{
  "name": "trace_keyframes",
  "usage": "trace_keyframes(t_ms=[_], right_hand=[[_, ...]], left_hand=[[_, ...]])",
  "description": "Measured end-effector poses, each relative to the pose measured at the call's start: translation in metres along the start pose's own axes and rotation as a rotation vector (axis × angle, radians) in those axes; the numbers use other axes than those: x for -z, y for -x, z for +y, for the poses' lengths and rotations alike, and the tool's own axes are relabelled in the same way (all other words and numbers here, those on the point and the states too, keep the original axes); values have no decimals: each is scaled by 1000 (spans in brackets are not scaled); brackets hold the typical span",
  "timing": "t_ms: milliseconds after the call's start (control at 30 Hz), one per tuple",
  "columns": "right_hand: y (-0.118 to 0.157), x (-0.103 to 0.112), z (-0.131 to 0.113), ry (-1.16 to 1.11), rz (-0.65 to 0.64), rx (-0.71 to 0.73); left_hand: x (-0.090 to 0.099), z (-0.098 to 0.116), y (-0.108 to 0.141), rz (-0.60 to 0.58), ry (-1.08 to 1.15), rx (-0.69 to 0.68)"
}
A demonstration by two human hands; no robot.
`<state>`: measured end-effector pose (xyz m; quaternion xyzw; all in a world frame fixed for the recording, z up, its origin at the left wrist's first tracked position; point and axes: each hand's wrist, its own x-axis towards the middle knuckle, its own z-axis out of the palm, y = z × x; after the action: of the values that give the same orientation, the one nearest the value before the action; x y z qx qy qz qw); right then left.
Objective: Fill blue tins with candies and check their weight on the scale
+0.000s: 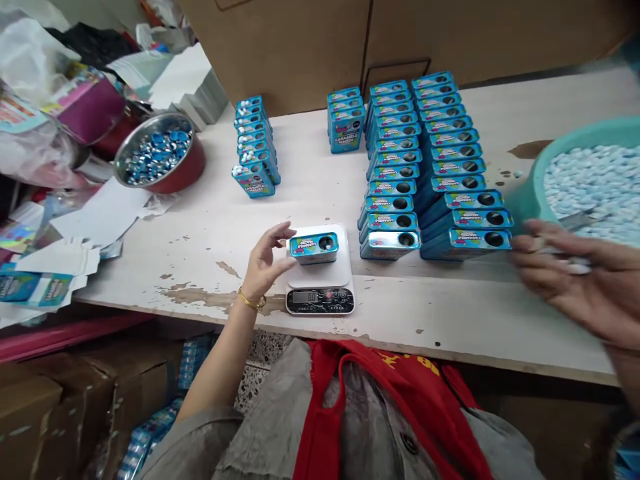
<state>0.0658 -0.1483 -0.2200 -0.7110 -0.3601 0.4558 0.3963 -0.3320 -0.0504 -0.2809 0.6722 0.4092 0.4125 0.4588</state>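
A blue candy tin (313, 247) with a round hole in its top stands on a small white kitchen scale (345, 267) with a black display strip. My left hand (265, 261) is at the tin's left side, thumb and fingers apart and nothing held; I cannot tell whether the fingertips touch the tin. On the right, my right hand (575, 273) is cupped, palm up, with a few white candies (577, 267) in its fingers. It is beside the turquoise tub (539, 177) of pale blue and white candies (595, 187), where a metal scoop (575, 220) partly shows.
Rows of blue tins with open holes (393, 187) stand right of the scale. Tins heaped with white candies (255, 177) stand back left. A metal-rimmed red bowl (185, 167) holds shiny blue caps. Papers (100, 213), bags and flattened boxes crowd the left; cardboard (300, 53) lines the back.
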Motion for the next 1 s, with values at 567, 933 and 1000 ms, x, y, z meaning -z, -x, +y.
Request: trace_keyframes(t_ms=[567,933,1000], right_hand=[[33,-114,-15,-294,-643,-348],[-2,-162,-89,284,-529,414],[-8,-172,-95,400,-517,480]], left_hand=[[35,-15,37,352,127,120],[27,-13,31,309,117,132],[26,-13,31,297,120,128]])
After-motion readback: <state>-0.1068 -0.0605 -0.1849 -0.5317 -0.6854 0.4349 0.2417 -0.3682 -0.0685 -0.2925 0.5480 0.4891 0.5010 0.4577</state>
